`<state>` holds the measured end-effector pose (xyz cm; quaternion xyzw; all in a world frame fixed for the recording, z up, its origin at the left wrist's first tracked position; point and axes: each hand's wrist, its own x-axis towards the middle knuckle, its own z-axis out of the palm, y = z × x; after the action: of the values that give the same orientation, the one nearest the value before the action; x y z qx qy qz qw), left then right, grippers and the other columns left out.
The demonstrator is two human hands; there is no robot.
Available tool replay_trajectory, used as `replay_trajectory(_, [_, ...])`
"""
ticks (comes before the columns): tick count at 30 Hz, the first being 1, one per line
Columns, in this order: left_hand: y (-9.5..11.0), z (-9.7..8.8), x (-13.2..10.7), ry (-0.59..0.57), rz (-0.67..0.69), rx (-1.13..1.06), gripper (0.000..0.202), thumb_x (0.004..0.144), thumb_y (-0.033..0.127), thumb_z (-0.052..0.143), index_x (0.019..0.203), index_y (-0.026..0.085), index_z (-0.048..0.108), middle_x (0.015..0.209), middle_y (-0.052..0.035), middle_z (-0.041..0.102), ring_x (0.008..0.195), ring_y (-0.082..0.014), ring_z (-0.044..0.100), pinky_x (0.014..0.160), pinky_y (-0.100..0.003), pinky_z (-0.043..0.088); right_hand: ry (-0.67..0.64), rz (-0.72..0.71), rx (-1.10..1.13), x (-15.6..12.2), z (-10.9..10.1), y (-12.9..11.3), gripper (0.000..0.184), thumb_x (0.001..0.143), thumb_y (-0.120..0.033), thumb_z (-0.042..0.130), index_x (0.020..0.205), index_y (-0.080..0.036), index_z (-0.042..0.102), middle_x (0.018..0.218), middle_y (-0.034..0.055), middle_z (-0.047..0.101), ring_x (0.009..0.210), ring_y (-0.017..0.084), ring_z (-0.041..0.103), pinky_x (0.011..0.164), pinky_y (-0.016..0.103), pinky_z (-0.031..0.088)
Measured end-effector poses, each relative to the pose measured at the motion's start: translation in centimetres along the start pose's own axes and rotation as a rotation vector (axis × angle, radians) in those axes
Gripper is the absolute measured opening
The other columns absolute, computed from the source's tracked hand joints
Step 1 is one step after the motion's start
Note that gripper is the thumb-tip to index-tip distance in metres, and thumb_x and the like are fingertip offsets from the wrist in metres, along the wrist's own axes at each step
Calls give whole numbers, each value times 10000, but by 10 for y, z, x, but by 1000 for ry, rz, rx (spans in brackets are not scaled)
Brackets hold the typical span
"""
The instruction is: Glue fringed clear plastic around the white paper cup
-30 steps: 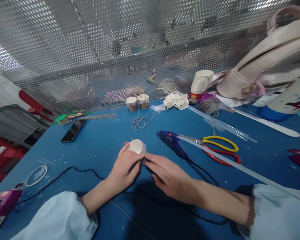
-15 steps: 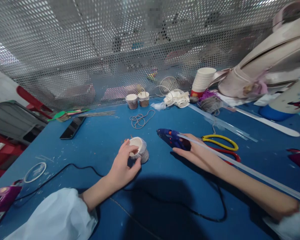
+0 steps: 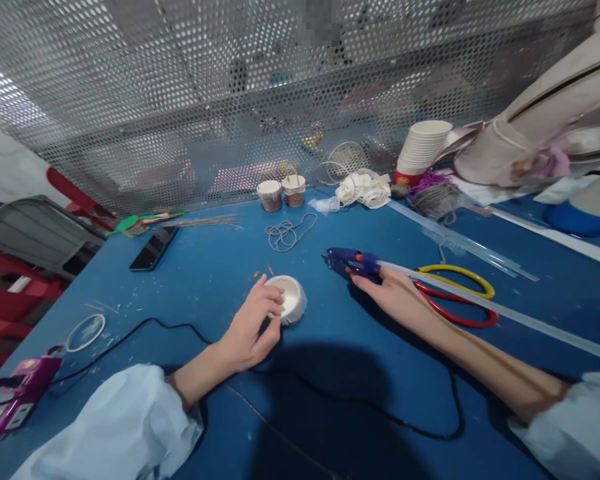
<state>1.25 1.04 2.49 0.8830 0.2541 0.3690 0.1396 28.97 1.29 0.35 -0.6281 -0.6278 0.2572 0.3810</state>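
Note:
My left hand (image 3: 254, 325) holds a small white cup (image 3: 296, 303) by its near left side, with the fingertips bent over the rim. The cup's opening faces up and toward me, and its outer wall looks wrapped in pale material. To the right, my right hand (image 3: 397, 293) grips a blue glue gun (image 3: 353, 257), nozzle pointing left, low over the table. A long clear glue stick (image 3: 460, 300) runs out of its back along my forearm. The fingers round the gun's handle are mostly hidden.
Scissors (image 3: 487, 287) with yellow and red handles lie beside my right wrist. A black cable (image 3: 167, 325) crosses the blue table. Two small cups (image 3: 270, 197), looped cord (image 3: 283, 233), stacked paper cups (image 3: 425, 150) and a phone (image 3: 154, 248) sit farther back, before a perforated metal screen (image 3: 180, 120).
The cup has tilted so its opening shows more and its side less. Both hands keep their holds. The view has shifted slightly, and the glue gun appears a little farther right.

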Motion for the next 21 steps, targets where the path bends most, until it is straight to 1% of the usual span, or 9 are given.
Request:
replay_trajectory(2, [3, 3, 2, 14, 25, 35, 167, 776, 49, 482, 841, 202, 475, 858, -36, 587, 959, -173, 620, 1062, -542, 380, 15, 12, 157, -3, 0, -7, 244, 793, -332, 548, 954, -173, 640, 929, 76, 717, 814, 231, 678, 750, 364, 531])
replay_trajectory(4, [5, 6, 3, 45, 45, 57, 180, 747, 35, 515, 807, 199, 473, 800, -17, 572, 911, -164, 629, 1050, -528, 401, 8, 37, 273, -10, -1, -18, 208, 782, -327, 564, 923, -182, 611, 907, 73, 708, 693, 194, 676, 664, 324, 538])
replay_trajectory(7, [7, 10, 4, 90, 62, 89, 193, 722, 30, 538, 775, 198, 460, 766, -4, 560, 843, -150, 632, 1026, -507, 436, -9, 8, 251, -24, -8, -35, 144, 786, -324, 587, 867, -206, 586, 756, 17, 666, 559, 149, 618, 554, 278, 508])
replay_trajectory(9, [7, 12, 5, 109, 58, 105, 196, 717, 35, 546, 770, 200, 454, 765, 0, 558, 810, -141, 625, 1008, -498, 457, -19, -77, 167, -35, -14, -43, 118, 800, -321, 596, 860, -219, 592, 688, -8, 627, 557, 143, 590, 532, 260, 487])
replay_trajectory(12, [8, 17, 5, 149, 8, 105, 200, 711, 43, 549, 759, 207, 445, 746, 18, 552, 766, -129, 613, 988, -489, 474, -74, -241, 100, -48, -18, -48, 68, 819, -288, 596, 857, -233, 584, 724, -4, 630, 587, 140, 586, 530, 246, 471])
replay_trajectory(15, [8, 20, 5, 184, -69, 105, 198, 713, 58, 557, 741, 211, 435, 728, 30, 544, 749, -125, 599, 1000, -490, 453, -148, -417, 173, -56, -16, -47, 44, 826, -247, 581, 811, -236, 540, 756, 12, 630, 611, 139, 588, 560, 247, 464])
replay_trajectory(18, [7, 21, 7, 219, -140, 110, 173, 724, 85, 556, 738, 212, 440, 737, 26, 552, 747, -130, 587, 1003, -489, 430, -283, -548, 288, -58, -10, -46, 51, 823, -233, 566, 849, -232, 522, 735, 18, 606, 601, 136, 561, 562, 247, 445])
replay_trajectory(19, [7, 21, 8, 230, -173, 109, 161, 727, 95, 553, 740, 212, 443, 741, 21, 553, 743, -134, 581, 963, -460, 457, -317, -569, 299, -59, -8, -45, 69, 822, -236, 563, 878, -227, 523, 727, 18, 596, 597, 135, 549, 555, 246, 436])
replay_trajectory(21, [6, 20, 10, 246, -248, 100, 141, 731, 112, 544, 738, 211, 443, 745, 7, 550, 731, -141, 563, 821, -366, 504, -334, -572, 274, -59, -5, -45, 84, 829, -236, 551, 906, -216, 524, 715, 15, 578, 584, 128, 524, 544, 239, 419])
